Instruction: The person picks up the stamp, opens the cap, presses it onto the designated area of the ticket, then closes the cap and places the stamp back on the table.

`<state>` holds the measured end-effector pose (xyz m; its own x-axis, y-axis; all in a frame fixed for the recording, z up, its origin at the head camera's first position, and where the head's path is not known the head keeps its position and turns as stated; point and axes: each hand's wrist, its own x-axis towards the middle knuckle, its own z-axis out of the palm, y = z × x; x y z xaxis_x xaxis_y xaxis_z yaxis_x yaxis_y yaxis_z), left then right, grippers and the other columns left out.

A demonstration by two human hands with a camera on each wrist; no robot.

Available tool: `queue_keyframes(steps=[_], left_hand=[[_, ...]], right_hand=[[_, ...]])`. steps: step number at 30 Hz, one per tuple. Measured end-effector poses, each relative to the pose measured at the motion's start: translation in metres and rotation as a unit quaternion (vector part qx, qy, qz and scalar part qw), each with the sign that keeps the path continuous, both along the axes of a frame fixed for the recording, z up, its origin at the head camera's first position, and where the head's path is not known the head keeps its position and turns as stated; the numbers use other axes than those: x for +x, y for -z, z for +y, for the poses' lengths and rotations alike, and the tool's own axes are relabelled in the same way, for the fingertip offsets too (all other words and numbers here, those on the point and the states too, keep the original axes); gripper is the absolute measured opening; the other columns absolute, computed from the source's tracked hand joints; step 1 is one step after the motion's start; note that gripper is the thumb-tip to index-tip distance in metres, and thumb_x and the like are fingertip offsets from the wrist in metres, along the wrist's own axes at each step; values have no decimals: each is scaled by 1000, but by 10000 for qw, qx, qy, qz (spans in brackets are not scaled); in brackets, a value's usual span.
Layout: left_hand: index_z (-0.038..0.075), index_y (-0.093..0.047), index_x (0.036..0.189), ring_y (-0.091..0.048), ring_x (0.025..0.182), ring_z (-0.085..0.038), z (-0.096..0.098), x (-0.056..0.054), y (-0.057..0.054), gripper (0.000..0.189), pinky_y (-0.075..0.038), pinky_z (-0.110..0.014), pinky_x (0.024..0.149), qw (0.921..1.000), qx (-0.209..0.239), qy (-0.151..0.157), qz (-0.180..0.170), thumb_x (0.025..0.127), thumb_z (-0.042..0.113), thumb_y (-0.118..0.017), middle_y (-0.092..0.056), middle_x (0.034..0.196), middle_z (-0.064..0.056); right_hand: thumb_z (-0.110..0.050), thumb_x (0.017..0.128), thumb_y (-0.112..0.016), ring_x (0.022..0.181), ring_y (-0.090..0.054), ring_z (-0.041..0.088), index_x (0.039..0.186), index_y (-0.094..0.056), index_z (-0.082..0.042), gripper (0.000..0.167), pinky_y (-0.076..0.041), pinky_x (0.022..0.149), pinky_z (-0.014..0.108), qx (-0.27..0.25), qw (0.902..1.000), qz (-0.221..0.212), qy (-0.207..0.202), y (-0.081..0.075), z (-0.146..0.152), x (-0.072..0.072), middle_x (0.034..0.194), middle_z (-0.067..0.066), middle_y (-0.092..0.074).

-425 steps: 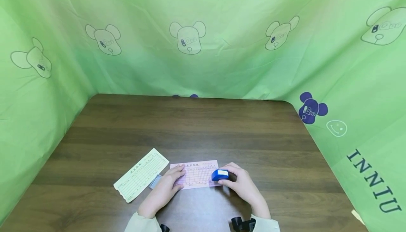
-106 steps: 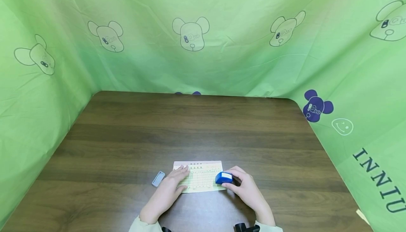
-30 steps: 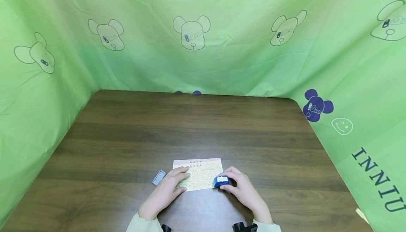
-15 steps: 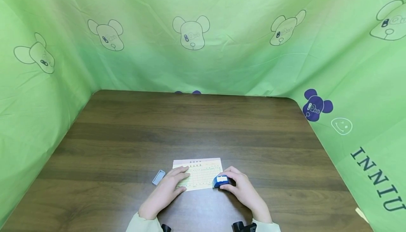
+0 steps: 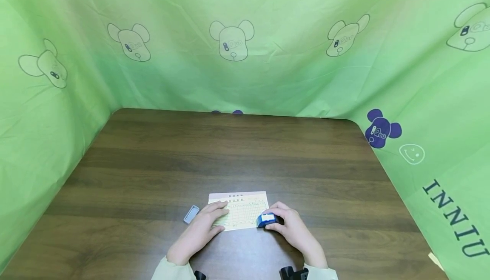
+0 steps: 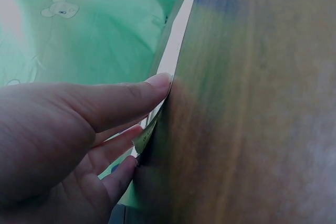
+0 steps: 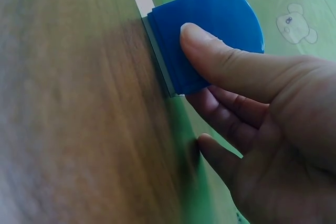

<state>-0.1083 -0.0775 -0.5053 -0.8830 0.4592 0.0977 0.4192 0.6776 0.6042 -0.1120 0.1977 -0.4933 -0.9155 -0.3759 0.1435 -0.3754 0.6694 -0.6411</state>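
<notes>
A pale form slip with a green printed grid (image 5: pixel 245 214) lies over a pinkish slip (image 5: pixel 220 195), whose top edge shows behind it. Across the left part of the slips rests my left hand (image 5: pixel 204 224), its fingers spread and nearly straight; in the left wrist view the thumb (image 6: pixel 131 95) lies along the near edge. Between thumb and fingers my right hand (image 5: pixel 289 224) grips a blue stamp (image 5: pixel 266 219) by its sides. In the right wrist view the stamp (image 7: pixel 210 30) stands upright, its base down on the slip's lower right corner. The face beneath is hidden.
Left of my left hand lies a small grey-blue stamp cap (image 5: pixel 191 214). The brown wooden table (image 5: pixel 245 156) runs back to a green cloth (image 5: pixel 268 84) hanging around it. A small pale strip (image 5: pixel 435 261) is at the table's right edge.
Earlier the green-grid slip lay at the left and the pink one was under my hands; now it covers the pink slip. Since 3.5 seconds ago the stamp has come down onto its lower right corner.
</notes>
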Motion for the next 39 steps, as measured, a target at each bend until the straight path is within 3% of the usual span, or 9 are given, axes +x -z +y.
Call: queue_keyframes(steps=[27, 33, 39], left_hand=[[2, -64, 122, -49, 131, -29, 1, 1, 4, 40, -42, -45, 105, 9999, 89, 29, 120, 84, 12, -71, -55, 141, -10], [2, -64, 122, -49, 131, -29, 2, 1, 3, 40, -42, -45, 105, 9998, 120, 34, 127, 84, 12, -71, -55, 141, -11], [2, -64, 122, -49, 132, -29, 2, 1, 3, 40, -41, -45, 106, 9999, 121, -17, 94, 84, 12, -71, -55, 141, -10]], right_hand=[[-21, 79, -77, 92, -61, 8, 100, -73, -11, 23, -50, 86, 29, -139, 9997, -79, 161, -3, 2, 3, 99, -5, -65], [-16, 77, -79, 93, -59, 1, 100, -73, -13, 24, -50, 87, 27, -452, 9976, -121, 516, -1, 6, 4, 99, -7, -66], [-15, 78, -79, 92, -58, -3, 101, -72, -13, 24, -48, 87, 22, -885, 9948, 76, 494, 0, 9, 4, 98, -7, -66]])
